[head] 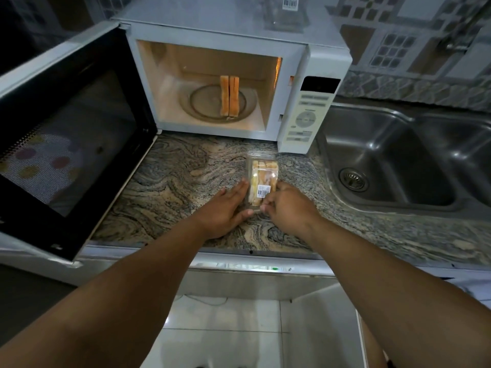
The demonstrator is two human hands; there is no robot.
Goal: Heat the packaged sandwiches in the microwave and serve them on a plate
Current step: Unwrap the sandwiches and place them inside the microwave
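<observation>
Both hands bracketed the sandwich pack (261, 180) on the counter (170, 181)
Its long axis ran away from the person; left hand (225, 209) lay flat alongside, right hand (285, 208) pinched its near corner

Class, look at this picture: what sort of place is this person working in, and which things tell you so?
Most likely a home kitchen. A white microwave stands open on a stone worktop, a steel double sink sits beside it, and tiles cover the wall.
</observation>
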